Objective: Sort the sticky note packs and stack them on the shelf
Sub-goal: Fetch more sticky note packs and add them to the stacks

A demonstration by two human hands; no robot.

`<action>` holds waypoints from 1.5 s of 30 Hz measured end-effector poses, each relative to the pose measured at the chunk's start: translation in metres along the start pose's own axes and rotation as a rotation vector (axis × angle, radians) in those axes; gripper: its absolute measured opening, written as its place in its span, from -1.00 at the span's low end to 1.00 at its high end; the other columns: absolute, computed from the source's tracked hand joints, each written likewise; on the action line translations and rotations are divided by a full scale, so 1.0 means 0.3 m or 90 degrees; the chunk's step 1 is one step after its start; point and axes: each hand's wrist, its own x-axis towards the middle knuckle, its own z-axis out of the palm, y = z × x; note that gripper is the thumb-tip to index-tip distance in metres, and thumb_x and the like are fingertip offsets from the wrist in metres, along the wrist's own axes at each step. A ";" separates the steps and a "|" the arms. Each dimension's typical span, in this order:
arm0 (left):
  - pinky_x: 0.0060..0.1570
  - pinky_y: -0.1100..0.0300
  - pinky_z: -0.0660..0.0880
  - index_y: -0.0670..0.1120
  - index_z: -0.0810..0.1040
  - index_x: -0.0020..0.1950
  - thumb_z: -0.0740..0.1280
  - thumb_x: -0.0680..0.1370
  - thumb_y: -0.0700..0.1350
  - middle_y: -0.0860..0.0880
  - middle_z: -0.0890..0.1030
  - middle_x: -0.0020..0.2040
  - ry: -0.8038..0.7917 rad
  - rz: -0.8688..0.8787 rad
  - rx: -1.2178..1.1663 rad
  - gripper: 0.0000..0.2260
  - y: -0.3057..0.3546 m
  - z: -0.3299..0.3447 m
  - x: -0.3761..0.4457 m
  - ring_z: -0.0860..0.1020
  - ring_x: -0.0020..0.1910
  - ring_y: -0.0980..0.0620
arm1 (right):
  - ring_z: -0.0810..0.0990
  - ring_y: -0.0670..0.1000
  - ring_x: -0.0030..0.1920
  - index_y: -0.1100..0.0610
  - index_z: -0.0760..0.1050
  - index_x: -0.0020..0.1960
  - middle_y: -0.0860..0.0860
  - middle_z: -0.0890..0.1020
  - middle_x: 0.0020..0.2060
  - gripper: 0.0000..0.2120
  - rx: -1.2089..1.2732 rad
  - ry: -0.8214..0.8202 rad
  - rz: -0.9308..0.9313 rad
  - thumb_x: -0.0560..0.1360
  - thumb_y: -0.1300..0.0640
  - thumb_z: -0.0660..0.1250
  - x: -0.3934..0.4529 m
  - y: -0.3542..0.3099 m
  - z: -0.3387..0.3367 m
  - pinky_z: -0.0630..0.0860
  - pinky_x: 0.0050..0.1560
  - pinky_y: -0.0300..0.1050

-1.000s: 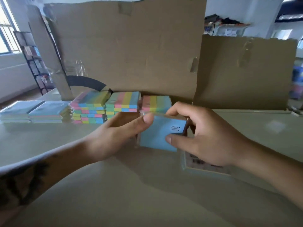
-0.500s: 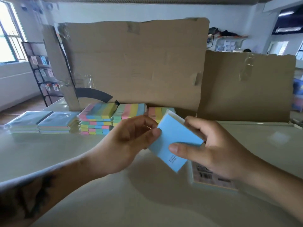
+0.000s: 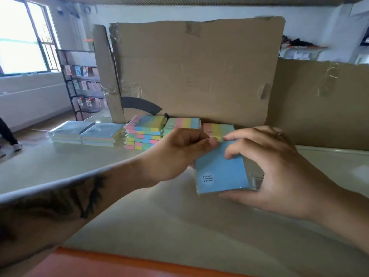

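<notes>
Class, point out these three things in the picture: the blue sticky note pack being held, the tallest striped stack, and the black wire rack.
blue sticky note pack (image 3: 221, 168): head view, middle of its blue face.
tallest striped stack (image 3: 144, 134): head view, front edge.
black wire rack (image 3: 83, 84): head view, middle shelves.

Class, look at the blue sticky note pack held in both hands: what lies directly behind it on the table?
Behind the blue pack a striped pastel pack lies against the cardboard sheet. Only its top edge shows; the hands and blue pack cover the rest.

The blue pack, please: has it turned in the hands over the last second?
Yes: the blue pack now faces up, sticker nearest, still below the rainbow stacks.
</notes>
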 end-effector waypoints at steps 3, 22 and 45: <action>0.03 -0.06 0.53 -0.15 0.68 0.01 0.36 0.58 0.13 -0.18 0.70 -0.04 -0.036 -0.033 -0.021 -0.66 0.020 -0.034 -0.021 0.65 -0.05 -0.10 | 0.47 -0.07 0.25 -0.15 0.45 0.17 -0.19 0.52 0.23 -0.40 0.033 -0.016 0.021 0.31 -0.50 0.40 0.002 -0.020 -0.013 0.42 0.26 0.18; 0.61 -0.05 -0.11 0.42 -0.09 0.58 -0.20 0.30 0.67 0.20 -0.02 0.66 -0.097 -0.202 0.728 -0.14 -0.155 -0.713 -0.521 -0.09 0.62 0.16 | 0.37 0.07 0.36 -0.30 0.35 0.38 -0.06 0.50 0.27 -0.42 -0.043 -0.186 0.104 0.44 -0.46 0.32 0.738 -0.416 0.319 0.27 0.36 0.12; 0.53 -0.01 0.08 0.30 0.16 0.57 0.02 0.44 0.56 0.18 0.19 0.60 -0.045 -0.243 0.678 -0.26 -0.204 -0.739 -0.527 0.12 0.60 0.06 | 0.23 0.13 0.52 -0.39 0.33 0.44 -0.04 0.43 0.46 -0.48 -0.093 -0.345 0.201 0.52 -0.47 0.23 0.869 -0.427 0.449 0.14 0.38 0.21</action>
